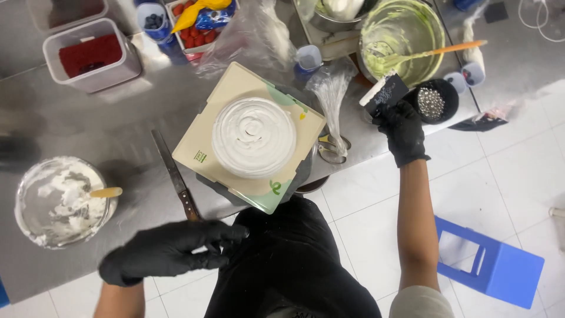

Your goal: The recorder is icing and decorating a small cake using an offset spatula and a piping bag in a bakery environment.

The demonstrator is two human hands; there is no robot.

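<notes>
— While the right hand [402, 131] pinched the black scraper [385, 93], where was the cake [253, 138]?
— Well left of those fingers, untouched. Left hand [168, 251] hung loosely open, empty. Keeping the blade upright would have smoothed cleanly.

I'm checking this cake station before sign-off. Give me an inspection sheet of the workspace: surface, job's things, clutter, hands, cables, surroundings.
Surface: steel table, smeared and crowded.
Job's things: white frosted cake on a square board; black scraper.
Clutter: cream bowl, knife, green cream bowl with spatula, red crumb tub, fruit tray, bowl of silver pearls, piping bag.
Hands: both in black gloves; right hand has a grip on the scraper, left hand is empty, near the knife handle.
Cables: white cable, top right.
Surroundings: white tiled floor, blue stool.
</notes>
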